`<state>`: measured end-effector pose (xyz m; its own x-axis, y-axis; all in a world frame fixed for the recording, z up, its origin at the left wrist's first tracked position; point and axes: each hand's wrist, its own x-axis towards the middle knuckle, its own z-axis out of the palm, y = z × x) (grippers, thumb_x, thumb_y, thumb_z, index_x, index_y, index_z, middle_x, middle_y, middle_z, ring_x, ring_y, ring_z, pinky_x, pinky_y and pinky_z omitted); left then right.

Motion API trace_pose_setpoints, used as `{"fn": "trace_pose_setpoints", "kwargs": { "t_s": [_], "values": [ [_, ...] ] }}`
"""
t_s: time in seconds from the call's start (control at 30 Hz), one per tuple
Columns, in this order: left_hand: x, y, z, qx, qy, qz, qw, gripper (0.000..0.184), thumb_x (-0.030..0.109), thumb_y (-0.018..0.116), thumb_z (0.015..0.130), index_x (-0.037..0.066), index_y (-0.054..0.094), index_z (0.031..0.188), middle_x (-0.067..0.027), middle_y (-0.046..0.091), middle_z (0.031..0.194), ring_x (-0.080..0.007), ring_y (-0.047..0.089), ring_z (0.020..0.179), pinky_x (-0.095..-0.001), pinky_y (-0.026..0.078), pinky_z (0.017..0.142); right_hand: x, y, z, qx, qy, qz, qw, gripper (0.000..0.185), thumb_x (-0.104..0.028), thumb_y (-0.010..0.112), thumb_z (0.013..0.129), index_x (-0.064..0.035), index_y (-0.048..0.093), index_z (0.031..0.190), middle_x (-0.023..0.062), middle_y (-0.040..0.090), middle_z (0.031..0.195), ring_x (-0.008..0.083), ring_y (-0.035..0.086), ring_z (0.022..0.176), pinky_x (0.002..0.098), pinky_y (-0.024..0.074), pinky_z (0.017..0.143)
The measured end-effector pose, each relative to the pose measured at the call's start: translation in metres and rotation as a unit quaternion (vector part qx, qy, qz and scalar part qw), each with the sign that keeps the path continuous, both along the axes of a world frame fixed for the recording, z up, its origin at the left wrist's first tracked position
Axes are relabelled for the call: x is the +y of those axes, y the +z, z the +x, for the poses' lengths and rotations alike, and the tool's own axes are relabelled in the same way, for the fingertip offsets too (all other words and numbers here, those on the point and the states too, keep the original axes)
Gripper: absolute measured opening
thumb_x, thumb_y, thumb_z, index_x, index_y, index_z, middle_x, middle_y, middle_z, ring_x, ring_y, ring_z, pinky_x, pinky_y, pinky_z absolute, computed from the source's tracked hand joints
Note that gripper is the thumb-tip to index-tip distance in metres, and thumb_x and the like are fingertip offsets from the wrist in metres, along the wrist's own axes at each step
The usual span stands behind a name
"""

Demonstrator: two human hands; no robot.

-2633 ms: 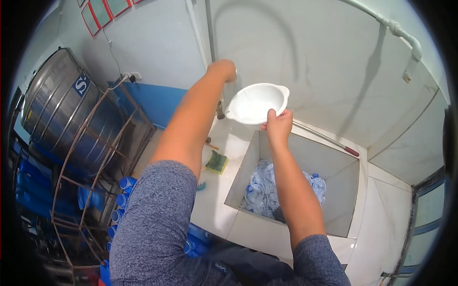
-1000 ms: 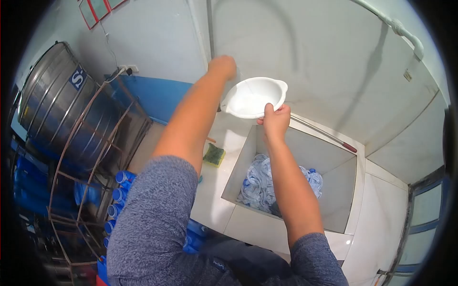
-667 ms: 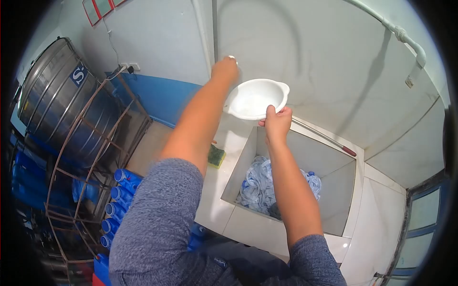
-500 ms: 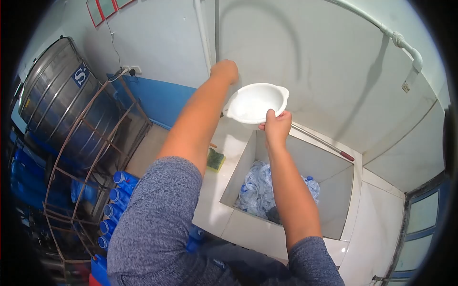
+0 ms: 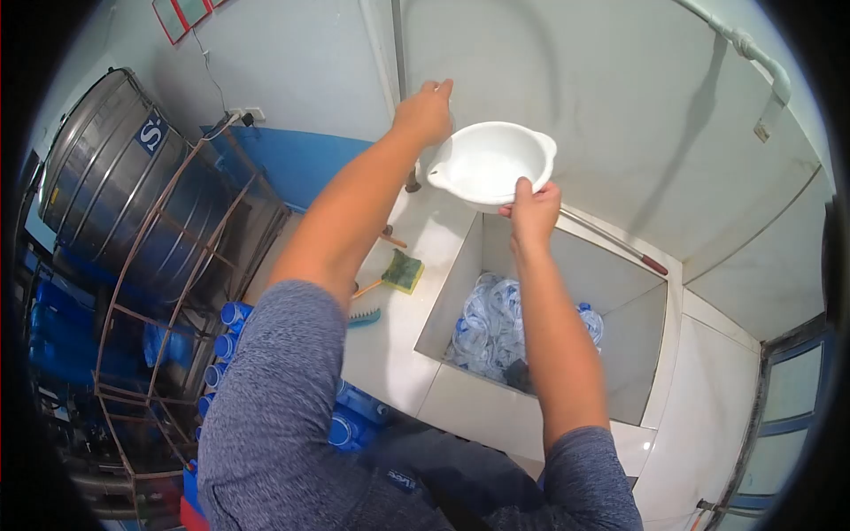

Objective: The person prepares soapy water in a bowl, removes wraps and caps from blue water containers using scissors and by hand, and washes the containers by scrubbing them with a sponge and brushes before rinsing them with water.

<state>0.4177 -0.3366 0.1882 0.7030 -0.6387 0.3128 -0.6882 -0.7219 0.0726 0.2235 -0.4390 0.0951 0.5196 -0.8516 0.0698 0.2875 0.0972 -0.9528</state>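
white bowl (image 5: pixel 492 161) tight in the right hand (image 5: pixel 536 217), left hand (image 5: pixel 425 117) of unclear grip, pale crumpled heap (image 5: pixel 490 314) in the basin (image 5: pixel 624 305)

Steel tank (image 5: pixel 106 190), blue jugs (image 5: pixel 350 429) — white pipe (image 5: pixel 744 42)

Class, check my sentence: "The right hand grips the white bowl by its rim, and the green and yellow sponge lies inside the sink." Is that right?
Not quite. The head view shows the sponge on the counter beside the sink, not inside it. The right hand does grip the white bowl by its rim.
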Motion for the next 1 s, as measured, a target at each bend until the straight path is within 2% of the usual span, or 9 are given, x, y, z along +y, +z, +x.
{"fn": "trace_pose_setpoints", "kwargs": {
  "t_s": [0.13,0.2,0.33,0.4,0.47,0.57,0.73,0.8,1.0],
  "values": [
    [0.046,-0.05,0.009,0.1,0.055,-0.101,0.988,0.058,0.027,0.068,0.086,0.004,0.054,0.138,-0.0194,0.063,0.132,-0.0347,0.064,0.119,-0.0453,0.053,0.096,-0.02,-0.004,-0.031,0.018,-0.018,0.001,1.0,0.03,-0.011,0.061,0.091,0.0069,0.045,0.109,0.0166,0.062,0.087,0.0186,0.064,0.057,0.0304,0.0558,0.047],
    [0.072,-0.089,0.037,0.195,0.105,0.088,0.971,0.066,0.04,0.067,0.09,0.003,0.052,0.142,-0.0213,0.061,0.137,-0.0389,0.06,0.123,-0.0476,0.049,0.103,-0.028,-0.003,-0.046,0.041,-0.029,-0.004,0.999,0.03,-0.012,0.061,0.091,0.0062,0.046,0.109,0.0159,0.062,0.088,0.0184,0.063,0.058,0.0304,0.0557,0.048],
    [0.091,-0.152,0.112,0.372,0.089,0.135,0.914,0.09,0.066,0.07,0.083,-0.01,0.059,0.13,-0.0257,0.065,0.128,-0.0375,0.067,0.11,-0.0466,0.053,0.094,-0.042,-0.003,-0.066,0.036,-0.067,-0.024,0.997,0.03,-0.013,0.061,0.091,0.0057,0.046,0.11,0.0151,0.061,0.089,0.0177,0.062,0.058,0.0297,0.0545,0.047],
    [0.096,-0.166,0.113,0.406,0.1,0.052,0.907,0.103,0.072,0.068,0.081,-0.012,0.052,0.137,-0.0275,0.063,0.129,-0.0373,0.068,0.102,-0.0481,0.055,0.089,-0.048,-0.003,-0.07,0.032,-0.082,-0.005,0.996,0.03,-0.013,0.061,0.091,0.005,0.046,0.11,0.0143,0.06,0.091,0.0171,0.06,0.056,0.0289,0.0532,0.046],
    [0.09,-0.152,0.117,0.542,0.121,0.14,0.82,0.115,0.065,0.071,0.085,-0.01,0.019,0.156,-0.0208,0.065,0.126,-0.0217,0.067,0.089,-0.0368,0.058,0.077,-0.053,-0.002,-0.076,0.025,-0.085,-0.006,0.996,0.029,-0.013,0.061,0.091,0.0047,0.046,0.11,0.0143,0.06,0.091,0.0166,0.06,0.057,0.0285,0.0529,0.046],
    [0.091,-0.158,0.105,0.49,0.098,0.073,0.863,0.124,0.065,0.07,0.086,-0.008,0.003,0.159,-0.0187,0.065,0.128,-0.0174,0.067,0.089,-0.0335,0.058,0.073,-0.056,0.003,-0.084,0.029,-0.093,-0.004,0.995,0.028,-0.013,0.061,0.093,0.0033,0.047,0.111,0.0125,0.061,0.088,0.015,0.059,0.057,0.0275,0.0512,0.046],
    [0.094,-0.151,0.101,0.377,0.061,0.113,0.917,0.116,0.058,0.073,0.086,-0.008,0.01,0.159,-0.0215,0.057,0.143,-0.0252,0.069,0.096,-0.0356,0.056,0.088,-0.059,0.013,-0.097,0.016,-0.1,-0.003,0.995,0.028,-0.013,0.059,0.092,0.0041,0.047,0.111,0.0141,0.062,0.089,0.0155,0.06,0.057,0.0274,0.0521,0.045],
    [0.097,-0.133,0.082,0.385,0.043,0.089,0.918,0.109,0.058,0.069,0.087,-0.009,0.02,0.157,-0.0234,0.032,0.163,-0.0361,0.043,0.144,-0.0408,0.044,0.11,-0.061,0.018,-0.101,0.021,-0.109,-0.002,0.994,0.028,-0.013,0.059,0.092,0.004,0.047,0.111,0.0138,0.062,0.088,0.0153,0.06,0.057,0.027,0.0514,0.045],
    [0.09,-0.146,0.073,0.208,0.113,0.085,0.968,0.078,0.05,0.074,0.086,0.001,0.053,0.142,-0.02,0.054,0.145,-0.0373,0.056,0.13,-0.045,0.048,0.104,-0.064,0.021,-0.11,-0.002,-0.108,0.005,0.994,0.027,-0.012,0.058,0.092,0.0041,0.048,0.11,0.014,0.062,0.088,0.0149,0.059,0.059,0.0272,0.0511,0.047]
  ]
}}
